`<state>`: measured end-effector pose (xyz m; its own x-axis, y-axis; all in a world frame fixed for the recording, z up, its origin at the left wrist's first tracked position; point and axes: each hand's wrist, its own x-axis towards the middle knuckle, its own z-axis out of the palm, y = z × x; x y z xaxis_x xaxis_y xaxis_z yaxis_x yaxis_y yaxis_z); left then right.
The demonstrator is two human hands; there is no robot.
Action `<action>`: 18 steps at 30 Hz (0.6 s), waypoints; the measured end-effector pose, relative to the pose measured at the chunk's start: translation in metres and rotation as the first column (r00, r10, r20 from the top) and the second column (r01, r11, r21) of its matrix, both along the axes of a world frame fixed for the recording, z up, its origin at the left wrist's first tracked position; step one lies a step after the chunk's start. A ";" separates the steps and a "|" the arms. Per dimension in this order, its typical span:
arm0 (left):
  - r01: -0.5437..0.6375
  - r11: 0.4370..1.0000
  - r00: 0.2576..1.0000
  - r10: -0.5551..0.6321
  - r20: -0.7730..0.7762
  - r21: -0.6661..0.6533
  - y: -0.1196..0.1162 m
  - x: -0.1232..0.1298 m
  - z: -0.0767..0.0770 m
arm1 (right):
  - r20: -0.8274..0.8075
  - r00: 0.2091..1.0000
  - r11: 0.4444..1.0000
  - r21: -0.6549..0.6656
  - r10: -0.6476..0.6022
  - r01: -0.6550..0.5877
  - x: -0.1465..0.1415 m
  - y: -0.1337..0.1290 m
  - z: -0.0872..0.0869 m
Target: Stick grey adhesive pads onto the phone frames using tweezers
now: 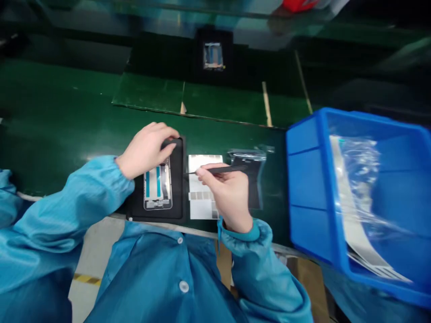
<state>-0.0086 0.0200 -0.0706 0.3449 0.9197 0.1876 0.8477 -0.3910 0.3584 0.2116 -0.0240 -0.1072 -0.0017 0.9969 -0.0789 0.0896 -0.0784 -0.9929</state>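
Observation:
A phone frame (pixel 158 190) with blue strips and a dark flex part lies in a black tray (pixel 177 188) at the table's front edge. Over the upper end of the frame is my left hand (pixel 148 146), fingers bent and thumb on the tray's far rim; it covers part of the frame. My right hand (pixel 229 190) grips dark tweezers (pixel 229 169), their tip pointing left at the tray's right side. Beneath that hand lies a white sheet (pixel 200 208) with rows of grey stickers. A clear bag with dark contents (pixel 247 157) is just right of it.
At right stands a blue bin (pixel 306 179) holding white strips (pixel 348 215) and clear plastic film (pixel 363 166). A raised green board (pixel 222 101) runs along the back, bearing another phone frame (pixel 213 56) on a dark tray. Another person's blue sleeve (pixel 6 197) shows at far left.

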 end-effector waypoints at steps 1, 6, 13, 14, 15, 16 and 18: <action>-0.039 0.999 0.999 0.039 0.015 -0.007 -0.014 -0.017 -0.006 | -0.009 0.999 0.998 -0.033 0.048 -0.049 -0.016 -0.001 -0.002; -0.119 0.993 0.988 0.117 0.102 0.006 -0.070 -0.056 -0.048 | -0.016 0.991 0.987 -0.091 0.132 -0.133 -0.073 0.006 -0.016; -0.118 0.988 0.985 0.104 0.139 0.099 -0.080 -0.055 -0.070 | 0.138 0.985 0.994 -0.005 0.107 -0.108 -0.093 0.020 -0.022; -0.113 0.988 0.986 0.099 0.134 0.105 -0.080 -0.055 -0.071 | 0.145 0.984 0.995 -0.006 0.103 -0.103 -0.093 0.020 -0.022; -0.108 0.988 0.987 0.093 0.130 0.110 -0.080 -0.055 -0.071 | 0.148 0.984 0.995 -0.008 0.100 -0.100 -0.093 0.020 -0.022; -0.102 0.988 0.988 0.087 0.127 0.116 -0.079 -0.056 -0.071 | 0.152 0.984 0.995 -0.011 0.097 -0.097 -0.093 0.019 -0.022; -0.096 0.987 0.989 0.080 0.120 0.127 -0.080 -0.056 -0.072 | 0.163 0.982 0.995 -0.017 0.095 -0.094 -0.093 0.018 -0.022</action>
